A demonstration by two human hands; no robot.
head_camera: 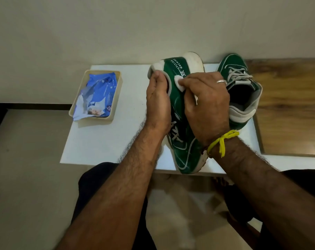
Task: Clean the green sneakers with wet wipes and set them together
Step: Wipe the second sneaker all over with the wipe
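Observation:
One green sneaker (pixel 183 141) with a white sole lies tipped on its side on the white table (pixel 102 141), heel away from me. My left hand (pixel 157 101) grips its collar near the heel. My right hand (pixel 207 101) presses a folded white wet wipe (pixel 179 83) against the green heel side. The second green sneaker (pixel 241 91) stands upright just to the right, touching nothing but the table, its toe pointing away.
A beige tray (pixel 117 98) at the table's left holds a blue wet-wipes pack (pixel 97 96). A wooden surface (pixel 288 109) adjoins the table on the right. A plain wall stands behind. My knees sit below the table's near edge.

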